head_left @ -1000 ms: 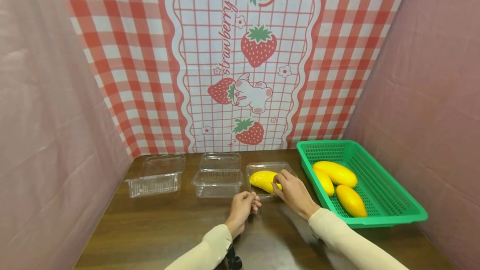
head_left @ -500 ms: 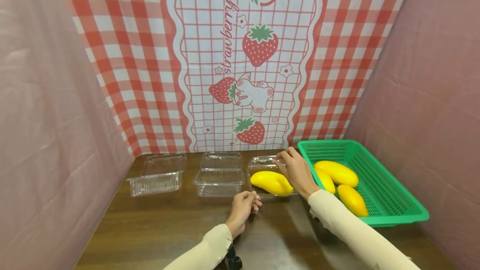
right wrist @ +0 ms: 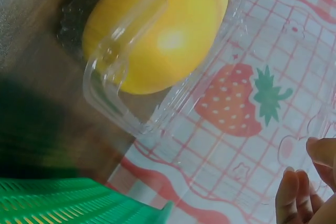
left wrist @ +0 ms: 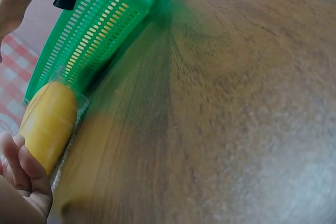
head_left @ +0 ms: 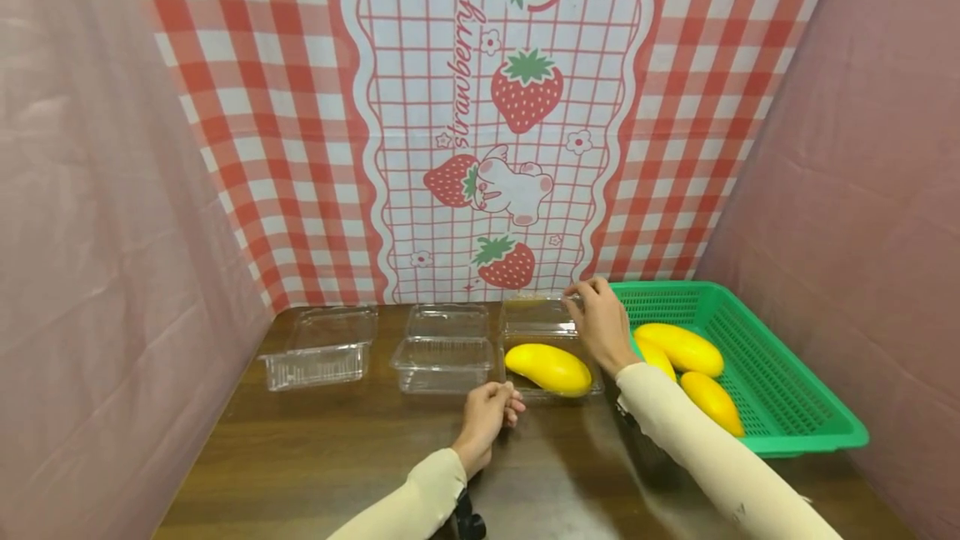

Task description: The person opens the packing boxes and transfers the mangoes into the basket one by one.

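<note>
A yellow mango (head_left: pixel 549 369) lies in the base of a clear plastic clamshell container (head_left: pixel 598 382). Its transparent lid (head_left: pixel 536 317) stands raised at the back. My right hand (head_left: pixel 603 325) pinches the lid near its right corner; the right wrist view shows the thumb (right wrist: pixel 321 151) and fingertips (right wrist: pixel 294 187) at the see-through sheet. At the container's front left corner, my left hand (head_left: pixel 486 423) holds the rim with curled fingers. In the left wrist view that hand (left wrist: pixel 23 184) sits close beside the mango (left wrist: pixel 50 121).
Two more clear clamshells, one in the middle (head_left: pixel 442 365) and one at the left (head_left: pixel 318 365), stand with lids open. A green basket (head_left: pixel 806 390) with 3 mangoes (head_left: pixel 678 348) stands at the right. A checked strawberry cloth (head_left: pixel 525 132) hangs behind the table (head_left: pixel 337 457).
My right hand has moved from the mango's right end back and upward, bringing the lid up toward the cloth. More of the mango shows. The left hand stays at the front corner.
</note>
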Available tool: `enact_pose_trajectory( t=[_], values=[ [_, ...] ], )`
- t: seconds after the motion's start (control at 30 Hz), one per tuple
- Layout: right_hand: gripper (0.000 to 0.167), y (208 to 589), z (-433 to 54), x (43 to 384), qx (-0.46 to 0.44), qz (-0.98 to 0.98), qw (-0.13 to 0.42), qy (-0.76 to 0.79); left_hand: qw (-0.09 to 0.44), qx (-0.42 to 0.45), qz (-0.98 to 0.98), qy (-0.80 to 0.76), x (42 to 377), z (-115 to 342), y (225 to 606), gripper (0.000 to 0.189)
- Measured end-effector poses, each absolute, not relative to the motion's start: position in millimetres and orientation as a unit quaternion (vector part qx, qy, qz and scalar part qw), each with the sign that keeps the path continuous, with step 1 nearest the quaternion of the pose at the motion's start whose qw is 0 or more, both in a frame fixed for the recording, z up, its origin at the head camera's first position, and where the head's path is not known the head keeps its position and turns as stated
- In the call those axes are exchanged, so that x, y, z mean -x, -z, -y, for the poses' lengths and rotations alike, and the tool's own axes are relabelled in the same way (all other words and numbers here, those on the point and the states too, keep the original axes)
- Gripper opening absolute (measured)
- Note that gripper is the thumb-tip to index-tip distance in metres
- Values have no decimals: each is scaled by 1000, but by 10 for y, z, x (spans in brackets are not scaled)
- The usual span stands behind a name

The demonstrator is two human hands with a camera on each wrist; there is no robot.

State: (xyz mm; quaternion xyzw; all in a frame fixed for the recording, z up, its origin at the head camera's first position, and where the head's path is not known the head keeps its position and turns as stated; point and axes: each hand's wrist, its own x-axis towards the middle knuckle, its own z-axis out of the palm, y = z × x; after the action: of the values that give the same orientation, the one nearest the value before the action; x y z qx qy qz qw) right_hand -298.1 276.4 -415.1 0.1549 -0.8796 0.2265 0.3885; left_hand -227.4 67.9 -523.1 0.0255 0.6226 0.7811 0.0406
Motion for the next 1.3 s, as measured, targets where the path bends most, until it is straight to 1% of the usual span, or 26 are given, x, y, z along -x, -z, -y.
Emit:
enact_pose_trajectory(
  t=[0.3,0.63,0.77,1.0,1.13,1.3],
  values=[
    [12,4134,-2894,3101,-82,880,392,-254,22,-16,-623,-782,2303,-683,5278,29],
    [16,4184,-2974,3266,-40,874,391,-285,38,-21,-618,-785,2302,-640,5244,29],
    [17,4216,-2999,3297,-13,880,368,-300,52,-29,-625,-778,2297,-617,5226,30],
    [21,4365,-3038,3317,19,906,296,-300,80,-34,-628,-773,2289,-600,5234,30],
    [19,4423,-3040,3329,21,921,259,-291,86,-33,-628,-773,2298,-591,5247,29],
    [15,4443,-3010,3352,17,933,234,-274,88,-36,-629,-771,2311,-572,5247,28]
  ],
)
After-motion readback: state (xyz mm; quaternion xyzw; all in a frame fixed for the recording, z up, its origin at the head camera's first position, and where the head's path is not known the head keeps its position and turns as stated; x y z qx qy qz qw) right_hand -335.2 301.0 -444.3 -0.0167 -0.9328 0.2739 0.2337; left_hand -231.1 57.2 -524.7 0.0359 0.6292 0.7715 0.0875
